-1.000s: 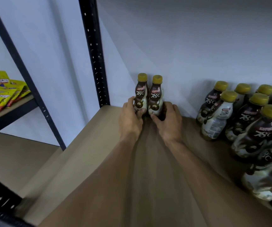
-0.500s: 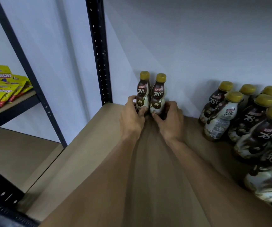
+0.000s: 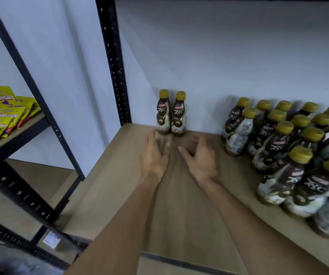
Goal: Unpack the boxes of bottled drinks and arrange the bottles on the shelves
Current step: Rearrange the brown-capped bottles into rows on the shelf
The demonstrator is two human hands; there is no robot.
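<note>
Two bottles (image 3: 178, 116) upright at wall | left hand (image 3: 154, 155), right hand (image 3: 202, 158): fingers spread, empty | bottle cluster (image 3: 274, 143) right

Brown-and-cream bottles (image 3: 163, 114) with mustard-yellow caps (image 3: 163, 93); yellow snack packets (image 3: 1, 114) at nine o'clock; black posts (image 3: 112, 56), tan shelf board (image 3: 104, 175)

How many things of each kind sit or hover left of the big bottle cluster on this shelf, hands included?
Yellow-capped bottles: 2
Hands (left hand, right hand): 2
Total: 4
</note>
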